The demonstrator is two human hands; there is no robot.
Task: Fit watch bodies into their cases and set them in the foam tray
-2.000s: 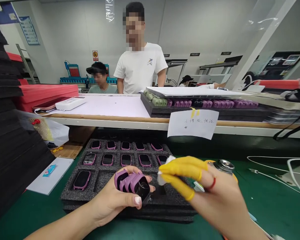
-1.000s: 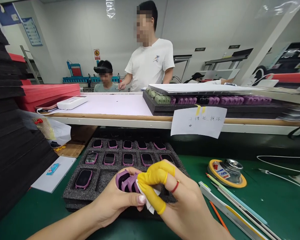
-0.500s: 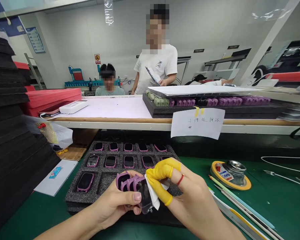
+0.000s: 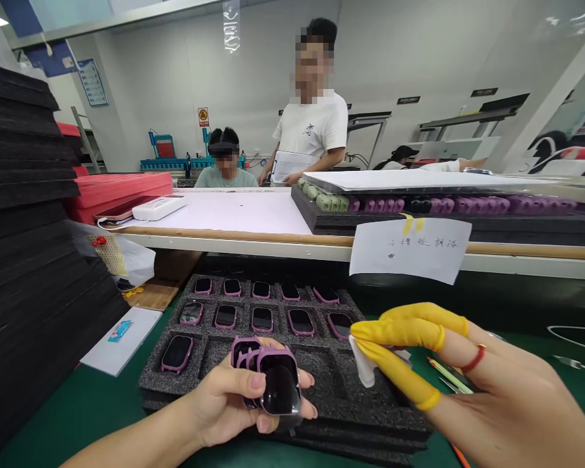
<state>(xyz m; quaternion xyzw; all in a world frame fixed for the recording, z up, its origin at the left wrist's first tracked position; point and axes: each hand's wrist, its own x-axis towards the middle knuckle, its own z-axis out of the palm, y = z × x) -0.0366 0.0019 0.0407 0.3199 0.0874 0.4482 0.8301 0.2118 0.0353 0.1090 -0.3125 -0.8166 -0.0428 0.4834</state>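
Observation:
My left hand (image 4: 234,396) is closed around a small stack of purple-framed smartwatch cases (image 4: 277,380) with black screens. A dark glossy piece with a clear film edge lies over the front case, under my thumb. To the right, my right hand (image 4: 433,361) wears yellow finger cots and pinches a white wipe (image 4: 363,364), apart from the cases. Below both hands sits a black foam tray (image 4: 322,370). Its back rows hold several purple watch cases (image 4: 262,320), and another lies at the front left.
Stacked black foam trays (image 4: 24,260) rise at the left, by a white board (image 4: 121,341) with a small blue packet. A shelf (image 4: 224,214) crosses behind, with a handwritten note (image 4: 409,250) hanging from it. A person (image 4: 312,123) stands beyond, holding a clipboard; another person sits.
My right hand has drawn the white wipe away to the right, off the watch cases. The left hand has turned the stack so the front face shows. The standing person's clipboard has lowered.

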